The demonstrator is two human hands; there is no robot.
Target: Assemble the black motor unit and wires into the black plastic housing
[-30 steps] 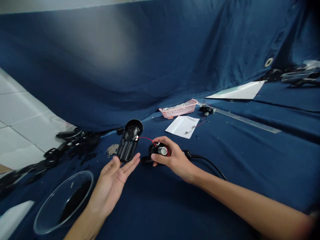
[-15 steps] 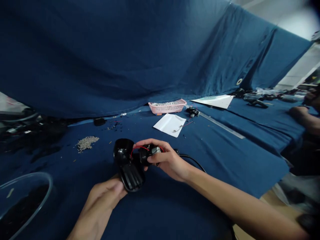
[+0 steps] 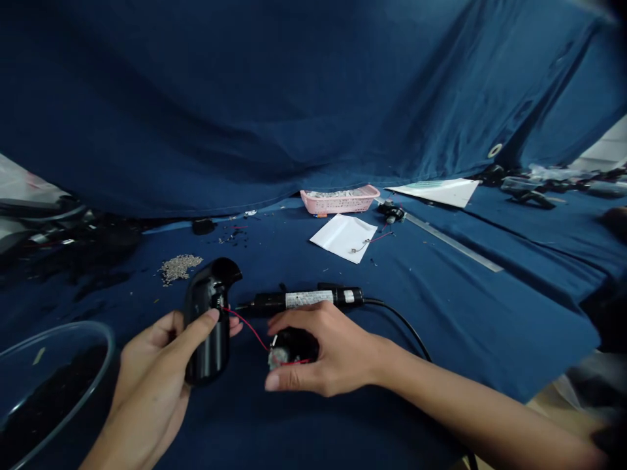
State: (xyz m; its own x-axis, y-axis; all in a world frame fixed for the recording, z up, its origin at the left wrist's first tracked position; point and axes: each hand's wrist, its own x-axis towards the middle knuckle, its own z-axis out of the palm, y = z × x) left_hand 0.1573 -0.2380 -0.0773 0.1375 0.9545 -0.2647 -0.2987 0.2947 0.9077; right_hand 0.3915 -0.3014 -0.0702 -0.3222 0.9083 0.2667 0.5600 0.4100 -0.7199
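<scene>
My left hand (image 3: pixel 166 359) grips a glossy black curved plastic housing (image 3: pixel 208 326), held upright with its bent end at the top. The thumb presses on its side near a small opening. A thin red wire (image 3: pixel 249 326) runs from there to a small black part with a motor-like metal end (image 3: pixel 289 349). My right hand (image 3: pixel 326 352) is curled around that part, thumb below and fingers above. Just beyond the right hand lies a black electric screwdriver (image 3: pixel 308 299) with a white label, its bit pointing left and its cable trailing right.
A pile of small screws (image 3: pixel 180 267) lies on the blue cloth (image 3: pixel 274 254). Farther back are a pink basket (image 3: pixel 339 201), white paper (image 3: pixel 343 236) and a steel ruler (image 3: pixel 450 241). A clear tub (image 3: pixel 105 346) of dark pieces stands at the left.
The housing and the black part have moved apart, with the red wire stretched between them. The housing is turned more upright and moved left. The electric screwdriver, mostly hidden before, now shows.
</scene>
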